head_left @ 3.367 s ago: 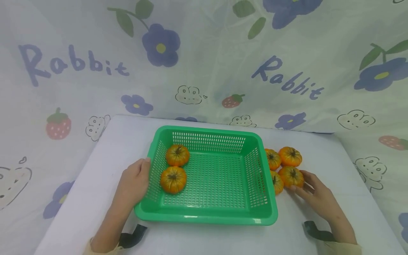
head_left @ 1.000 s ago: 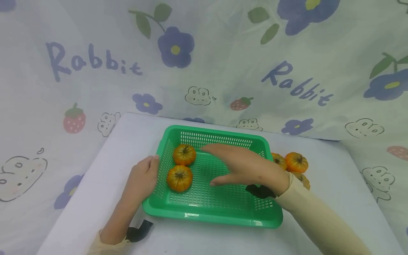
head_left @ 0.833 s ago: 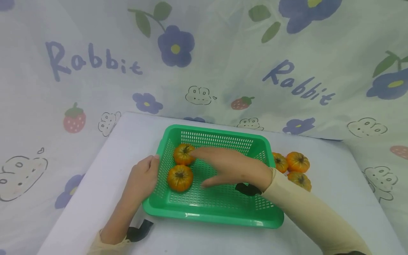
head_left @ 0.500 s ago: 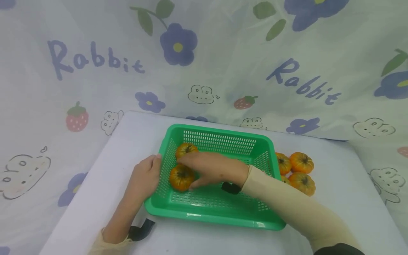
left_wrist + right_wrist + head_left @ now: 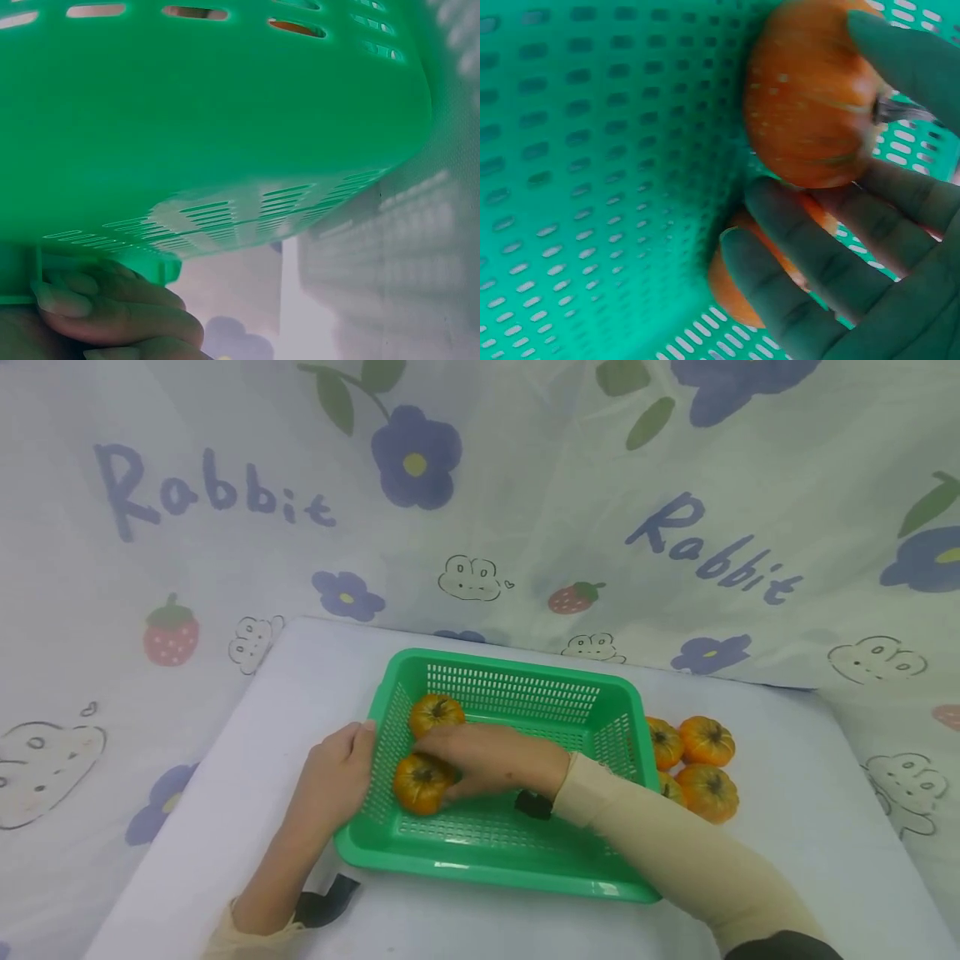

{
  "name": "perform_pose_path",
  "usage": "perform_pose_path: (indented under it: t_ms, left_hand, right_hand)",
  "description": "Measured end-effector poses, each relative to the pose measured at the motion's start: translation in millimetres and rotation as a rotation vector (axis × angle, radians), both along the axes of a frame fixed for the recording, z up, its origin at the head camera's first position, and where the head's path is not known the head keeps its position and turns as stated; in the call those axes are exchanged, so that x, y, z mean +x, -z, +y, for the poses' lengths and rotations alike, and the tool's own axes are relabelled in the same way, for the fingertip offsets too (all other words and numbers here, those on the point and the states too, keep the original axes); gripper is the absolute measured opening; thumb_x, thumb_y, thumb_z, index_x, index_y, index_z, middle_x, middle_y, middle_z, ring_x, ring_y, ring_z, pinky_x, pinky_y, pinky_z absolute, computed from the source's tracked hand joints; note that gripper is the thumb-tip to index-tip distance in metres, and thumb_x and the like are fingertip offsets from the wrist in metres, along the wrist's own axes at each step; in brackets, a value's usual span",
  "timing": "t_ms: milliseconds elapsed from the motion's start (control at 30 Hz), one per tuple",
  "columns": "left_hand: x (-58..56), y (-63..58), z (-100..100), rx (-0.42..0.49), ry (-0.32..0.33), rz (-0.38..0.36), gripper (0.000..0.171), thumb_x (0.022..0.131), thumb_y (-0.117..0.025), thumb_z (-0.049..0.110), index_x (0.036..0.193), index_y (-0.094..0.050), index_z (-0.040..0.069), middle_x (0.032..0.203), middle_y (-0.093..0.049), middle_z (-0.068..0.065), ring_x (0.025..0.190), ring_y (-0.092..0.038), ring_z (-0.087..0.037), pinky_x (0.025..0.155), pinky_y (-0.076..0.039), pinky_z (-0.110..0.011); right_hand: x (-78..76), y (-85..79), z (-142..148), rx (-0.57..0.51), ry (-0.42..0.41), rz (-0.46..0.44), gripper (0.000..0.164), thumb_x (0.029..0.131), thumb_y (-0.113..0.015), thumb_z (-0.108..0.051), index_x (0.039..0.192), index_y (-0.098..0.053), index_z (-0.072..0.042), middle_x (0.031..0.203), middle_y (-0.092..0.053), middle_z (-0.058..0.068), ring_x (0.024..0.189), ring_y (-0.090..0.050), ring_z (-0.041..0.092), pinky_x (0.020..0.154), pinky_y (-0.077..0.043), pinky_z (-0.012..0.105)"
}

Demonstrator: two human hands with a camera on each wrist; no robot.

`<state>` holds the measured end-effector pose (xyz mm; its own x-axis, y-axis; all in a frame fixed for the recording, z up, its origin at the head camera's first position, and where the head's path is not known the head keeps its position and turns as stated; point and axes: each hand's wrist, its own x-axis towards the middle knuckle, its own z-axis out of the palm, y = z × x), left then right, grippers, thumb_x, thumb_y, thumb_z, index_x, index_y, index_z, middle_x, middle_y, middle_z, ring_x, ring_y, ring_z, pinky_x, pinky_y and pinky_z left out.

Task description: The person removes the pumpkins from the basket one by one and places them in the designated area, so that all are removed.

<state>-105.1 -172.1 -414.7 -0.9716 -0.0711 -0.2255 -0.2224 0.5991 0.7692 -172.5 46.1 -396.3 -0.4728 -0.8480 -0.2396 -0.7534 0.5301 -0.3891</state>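
Observation:
A green plastic basket [image 5: 495, 877] stands on the white table, its left rim gripped by my left hand [image 5: 333, 777]. In the left wrist view, curled fingers [image 5: 112, 319] hook under the rim. Two small orange pumpkins sit inside at the left: a far pumpkin [image 5: 437, 713] and a near pumpkin [image 5: 420, 787]. My right hand [image 5: 495, 760] reaches in and holds the near one from its right side. The right wrist view has the thumb on one side of this pumpkin [image 5: 810, 97] and fingers on the other, with some fingertips reaching the other pumpkin [image 5: 735, 289].
Outside the basket's right wall several more pumpkins [image 5: 708, 793] cluster on the white tabletop [image 5: 795, 827], partly hidden by the rim and right sleeve [image 5: 660, 843]. A patterned cloth [image 5: 525, 485] hangs behind the table.
My right hand has left the pumpkins on the right, crossed over the basket leftward and come down around the near pumpkin inside. The left hand keeps its hold on the rim.

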Motion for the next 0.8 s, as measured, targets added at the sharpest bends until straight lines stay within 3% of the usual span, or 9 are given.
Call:
perform_pose_path:
  t_ms: [800]
  left_hand:
    - [1.1,-3.9,1.1,0.043,0.0,-0.011,0.058,0.113,-0.028,0.054,0.106,-0.058,0.005,0.084,-0.064,-0.012,0.064,-0.063,-0.022,0.055,-0.057,-0.036]
  right_hand:
    - [-1.3,7.2,-0.7,0.059,0.019,-0.024,0.078,0.086,-0.089,-0.033,0.153,-0.051,-0.016,0.153,-0.055,-0.002,0.138,-0.052,0.013,0.114,-0.041,0.032]
